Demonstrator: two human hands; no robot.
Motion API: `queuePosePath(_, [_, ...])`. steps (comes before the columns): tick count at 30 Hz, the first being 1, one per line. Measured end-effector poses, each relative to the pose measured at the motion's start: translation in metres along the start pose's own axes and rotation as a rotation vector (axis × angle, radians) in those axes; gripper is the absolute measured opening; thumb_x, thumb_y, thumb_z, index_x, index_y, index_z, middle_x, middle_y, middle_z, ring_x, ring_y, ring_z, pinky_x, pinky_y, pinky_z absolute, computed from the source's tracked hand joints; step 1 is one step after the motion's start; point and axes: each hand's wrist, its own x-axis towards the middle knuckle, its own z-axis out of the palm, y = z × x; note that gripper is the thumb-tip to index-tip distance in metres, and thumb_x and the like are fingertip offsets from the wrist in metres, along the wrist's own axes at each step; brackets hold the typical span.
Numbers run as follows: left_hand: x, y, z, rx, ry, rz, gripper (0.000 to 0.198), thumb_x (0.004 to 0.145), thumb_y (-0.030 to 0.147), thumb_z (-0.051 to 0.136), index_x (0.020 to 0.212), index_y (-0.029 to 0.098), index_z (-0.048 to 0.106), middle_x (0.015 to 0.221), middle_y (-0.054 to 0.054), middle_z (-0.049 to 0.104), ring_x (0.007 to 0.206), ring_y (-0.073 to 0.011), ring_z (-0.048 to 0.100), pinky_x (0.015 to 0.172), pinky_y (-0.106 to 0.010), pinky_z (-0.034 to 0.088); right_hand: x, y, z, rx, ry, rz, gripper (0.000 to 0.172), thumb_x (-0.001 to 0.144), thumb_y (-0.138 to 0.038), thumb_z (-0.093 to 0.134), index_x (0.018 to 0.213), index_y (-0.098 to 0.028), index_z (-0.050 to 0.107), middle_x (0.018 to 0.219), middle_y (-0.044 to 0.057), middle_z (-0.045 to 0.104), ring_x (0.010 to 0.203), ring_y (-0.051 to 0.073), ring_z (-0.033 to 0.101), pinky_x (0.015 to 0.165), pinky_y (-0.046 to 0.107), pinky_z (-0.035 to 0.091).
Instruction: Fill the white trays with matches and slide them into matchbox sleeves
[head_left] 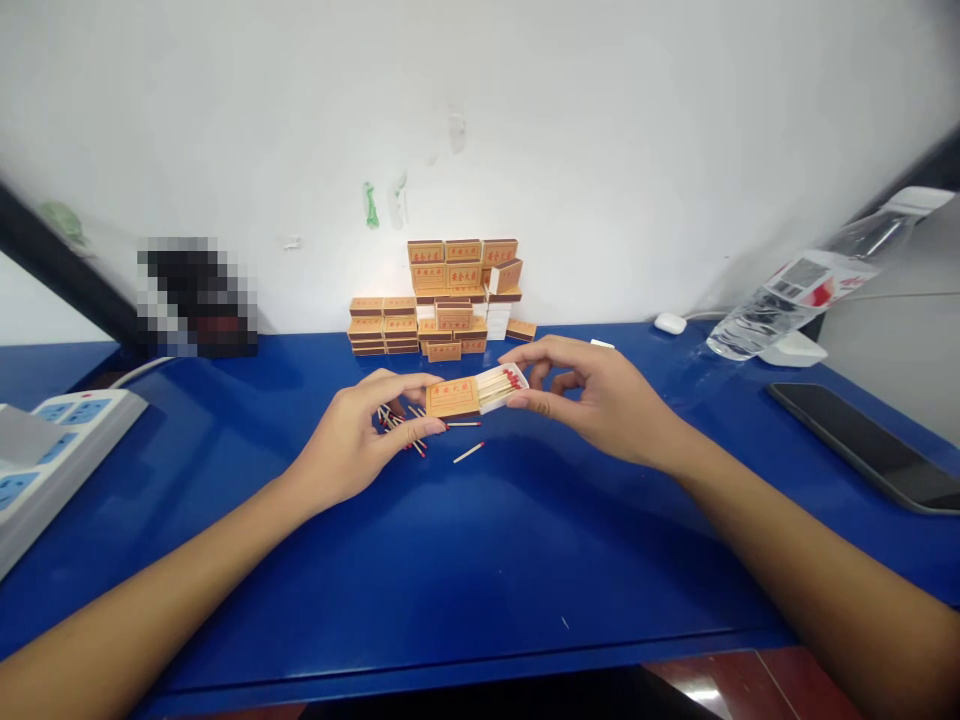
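Note:
My left hand [360,430] grips the yellow sleeve of a matchbox [452,397] between thumb and fingers. The box's white inner tray [495,403] is slid partway out to the right, showing red-tipped matches [504,384] lying inside. Thumb and forefinger of my right hand [592,395] pinch the outer end of that tray. Loose matches [405,432] lie in a pile on the blue table, partly hidden by my left hand. A single match [469,453] rests apart, below the matchbox.
Against the wall stand stacked matchboxes [450,290]. A power strip [71,440] lies at left, beside a pixelated dark object [199,300]. To the right are a white case [670,323], a tilted water bottle [817,275] and a phone [874,440] on the blue table [480,580].

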Motion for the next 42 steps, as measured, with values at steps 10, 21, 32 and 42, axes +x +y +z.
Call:
queuePosePath(10, [0.002, 0.002, -0.002, -0.05, 0.051, -0.005, 0.043, 0.089, 0.042, 0.081, 0.129, 0.029, 0.073, 0.1, -0.001, 0.074, 0.077, -0.0148, 0.066, 0.074, -0.03, 0.059, -0.002, -0.008, 0.002, -0.031, 0.102, -0.037, 0.036, 0.089, -0.045, 0.08, 0.116, -0.022, 0.076, 0.108, 0.007, 0.075, 0.072, 0.015, 0.062, 0.059, 0.03, 0.055])
queuePosePath(21, [-0.003, 0.011, 0.002, -0.048, 0.052, -0.031, 0.039, 0.091, 0.041, 0.079, 0.129, 0.031, 0.073, 0.104, -0.002, 0.077, 0.082, -0.0175, 0.069, 0.079, -0.034, 0.06, -0.008, -0.009, 0.024, 0.076, 0.129, 0.013, 0.039, 0.087, -0.043, 0.082, 0.123, -0.028, 0.077, 0.105, 0.005, 0.075, 0.078, 0.017, 0.067, 0.063, 0.032, 0.06])
queuePosePath(32, [-0.008, 0.014, 0.012, 0.017, 0.136, -0.039, 0.038, 0.094, 0.044, 0.075, 0.13, 0.03, 0.072, 0.107, -0.002, 0.076, 0.083, -0.0179, 0.068, 0.075, -0.033, 0.058, -0.027, -0.033, 0.06, 0.211, -0.069, 0.006, 0.083, 0.102, -0.042, 0.061, 0.17, -0.041, 0.014, 0.171, 0.005, 0.034, 0.139, 0.029, 0.055, 0.101, 0.047, 0.062])
queuePosePath(42, [0.038, -0.039, -0.048, 0.528, 0.101, 0.002, 0.037, 0.1, 0.046, 0.062, 0.126, 0.021, 0.073, 0.105, -0.01, 0.076, 0.092, -0.0265, 0.064, 0.088, -0.043, 0.051, -0.012, 0.002, 0.039, -0.117, 0.08, -0.003, 0.043, 0.097, -0.029, 0.062, 0.139, -0.023, 0.062, 0.129, 0.012, 0.067, 0.108, 0.026, 0.069, 0.091, 0.047, 0.061])
